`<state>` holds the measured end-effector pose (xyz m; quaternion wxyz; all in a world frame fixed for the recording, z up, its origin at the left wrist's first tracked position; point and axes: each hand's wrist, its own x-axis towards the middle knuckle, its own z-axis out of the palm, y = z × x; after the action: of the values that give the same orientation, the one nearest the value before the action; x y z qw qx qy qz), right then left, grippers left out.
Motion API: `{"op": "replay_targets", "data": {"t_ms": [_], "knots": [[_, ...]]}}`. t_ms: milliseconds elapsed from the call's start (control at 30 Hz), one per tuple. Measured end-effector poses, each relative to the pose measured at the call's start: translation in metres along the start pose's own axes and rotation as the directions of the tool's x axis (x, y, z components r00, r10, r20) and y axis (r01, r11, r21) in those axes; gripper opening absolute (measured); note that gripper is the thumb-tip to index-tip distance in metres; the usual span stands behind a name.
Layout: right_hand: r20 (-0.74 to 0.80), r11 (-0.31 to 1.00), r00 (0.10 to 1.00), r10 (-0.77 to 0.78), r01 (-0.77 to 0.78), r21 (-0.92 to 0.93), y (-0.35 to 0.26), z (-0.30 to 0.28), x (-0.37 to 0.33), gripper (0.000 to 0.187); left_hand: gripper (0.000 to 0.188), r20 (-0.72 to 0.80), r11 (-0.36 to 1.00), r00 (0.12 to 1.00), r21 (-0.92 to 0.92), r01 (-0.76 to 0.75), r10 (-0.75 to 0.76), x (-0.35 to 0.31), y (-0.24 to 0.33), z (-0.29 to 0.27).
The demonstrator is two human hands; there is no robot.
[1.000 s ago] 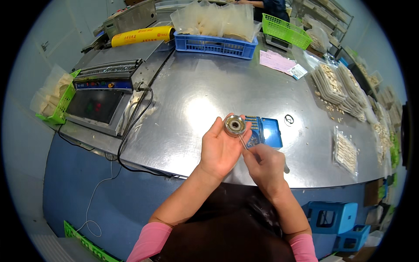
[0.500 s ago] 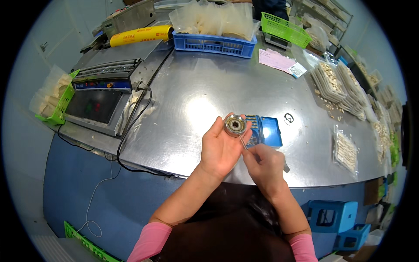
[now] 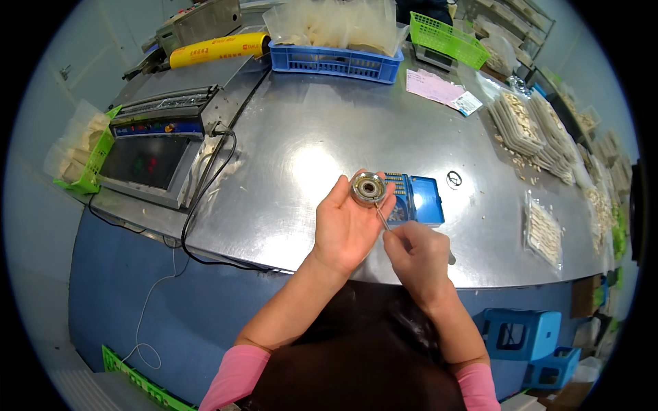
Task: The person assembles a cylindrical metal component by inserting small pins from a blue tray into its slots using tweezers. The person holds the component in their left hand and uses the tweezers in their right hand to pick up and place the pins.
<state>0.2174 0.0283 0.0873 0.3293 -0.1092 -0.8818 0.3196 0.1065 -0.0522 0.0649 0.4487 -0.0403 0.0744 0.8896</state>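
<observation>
My left hand (image 3: pixel 346 229) is palm up above the steel table, its fingers supporting a round metal wheel (image 3: pixel 368 188) with a ringed, recessed centre. My right hand (image 3: pixel 419 255) is closed around a slim metal tool (image 3: pixel 383 218), whose tip meets the near rim of the wheel. Most of the tool is hidden in the fist, so I cannot tell its exact kind; a grey end shows beyond the palm. Just behind the hands lies an open blue case (image 3: pixel 428 200), with rows of small brass-coloured pieces in one half, partly covered by my left fingers.
A black rubber ring (image 3: pixel 454 179) lies right of the case. At left stands a wrapping machine (image 3: pixel 154 161) with a black cable. A blue crate (image 3: pixel 336 63) of bags is at the back. Stacked trays (image 3: pixel 515 127) and a packed tray (image 3: pixel 543 231) are at right.
The tool's tip stays at the near rim of the wheel while my right hand has shifted slightly. Both hands keep their holds; the whole view has tilted a little.
</observation>
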Motion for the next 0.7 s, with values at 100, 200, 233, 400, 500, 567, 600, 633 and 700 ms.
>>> {"op": "replay_targets", "data": {"t_ms": [100, 200, 233, 400, 500, 567, 600, 633, 700], "knots": [[-0.003, 1.000, 1.000, 0.008, -0.008, 0.008, 0.000, -0.001, 0.000, 0.013, 0.045, 0.010, 1.000, 1.000, -0.008, -0.004, 0.004, 0.001, 0.000, -0.002], [-0.006, 1.000, 1.000, 0.017, -0.017, 0.011, -0.001, -0.002, 0.000, 0.013, 0.039, 0.009, 1.000, 1.000, -0.005, 0.015, -0.015, 0.002, 0.000, -0.003], [-0.007, 1.000, 1.000, 0.022, -0.022, 0.013, -0.001, -0.002, 0.000, 0.012, 0.036, 0.008, 1.000, 1.000, -0.003, 0.025, -0.025, 0.003, 0.000, -0.003], [-0.054, 0.993, 0.992, 0.116, -0.115, 0.028, 0.003, -0.005, 0.002, 0.010, 0.037, 0.019, 0.999, 0.999, -0.034, 0.030, -0.030, 0.006, 0.001, -0.005], [-0.009, 0.974, 0.976, 0.215, -0.214, 0.074, 0.012, -0.012, 0.006, 0.009, 0.038, -0.009, 1.000, 1.000, -0.015, 0.012, -0.013, 0.005, 0.002, -0.003], [0.077, 0.949, 0.954, 0.289, -0.297, 0.108, 0.016, -0.017, 0.010, 0.010, 0.038, -0.014, 1.000, 1.000, -0.012, 0.009, -0.009, 0.005, 0.003, -0.003], [0.022, 0.935, 0.950, 0.311, -0.310, 0.171, 0.020, -0.010, 0.009, 0.013, 0.038, -0.007, 1.000, 1.000, -0.016, 0.012, -0.012, 0.007, 0.003, -0.004], [0.052, 0.923, 0.939, 0.339, -0.343, 0.176, 0.019, -0.008, 0.011, 0.012, 0.038, -0.001, 1.000, 1.000, -0.021, 0.014, -0.014, 0.008, 0.003, -0.006], [0.113, 0.896, 0.914, 0.390, -0.405, 0.184, 0.019, -0.005, 0.017, 0.010, 0.038, 0.020, 0.999, 0.999, -0.024, 0.026, -0.025, 0.010, 0.004, -0.009]]}}
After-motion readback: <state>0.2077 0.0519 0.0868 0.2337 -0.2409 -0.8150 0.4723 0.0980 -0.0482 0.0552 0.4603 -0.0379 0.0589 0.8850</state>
